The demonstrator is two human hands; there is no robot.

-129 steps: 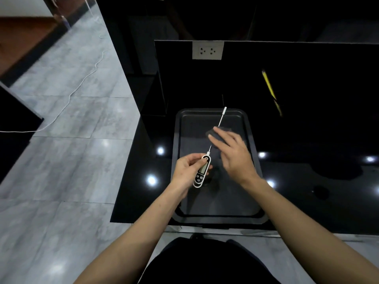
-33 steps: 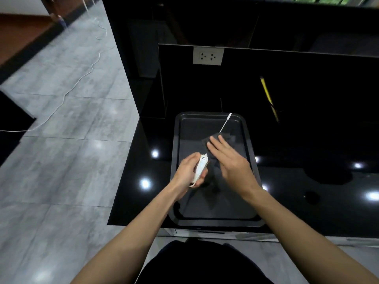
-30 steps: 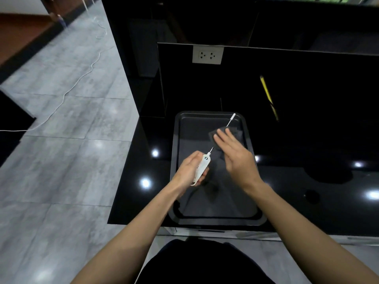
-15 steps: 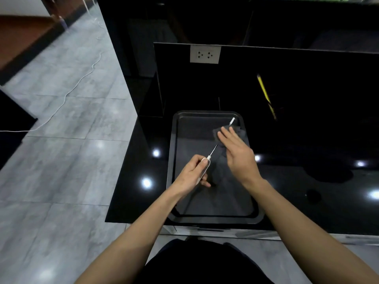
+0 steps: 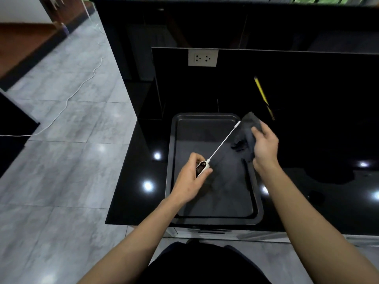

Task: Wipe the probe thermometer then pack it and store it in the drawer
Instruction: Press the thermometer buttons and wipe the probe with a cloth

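Note:
My left hand (image 5: pixel 190 181) grips the white body of the probe thermometer (image 5: pixel 203 166) above a dark baking tray (image 5: pixel 172 160). Its thin probe, bare along its whole length, slants up and to the right and ends in a white tip near the tray's far right corner. My right hand (image 5: pixel 264 146) holds a crumpled dark grey cloth (image 5: pixel 246 136) just right of the probe, clear of it. No drawer is in view.
The tray sits at the front of a glossy black counter (image 5: pixel 317 191). A black back panel with a white wall socket (image 5: pixel 203 57) rises behind it. A yellow pencil-like stick (image 5: pixel 263 97) shows on the panel. Grey tiled floor with a white cable lies to the left.
My right hand has slid the cloth along the probe, off its tip and away to the right. The probe is now uncovered. My left hand has turned the thermometer body slightly.

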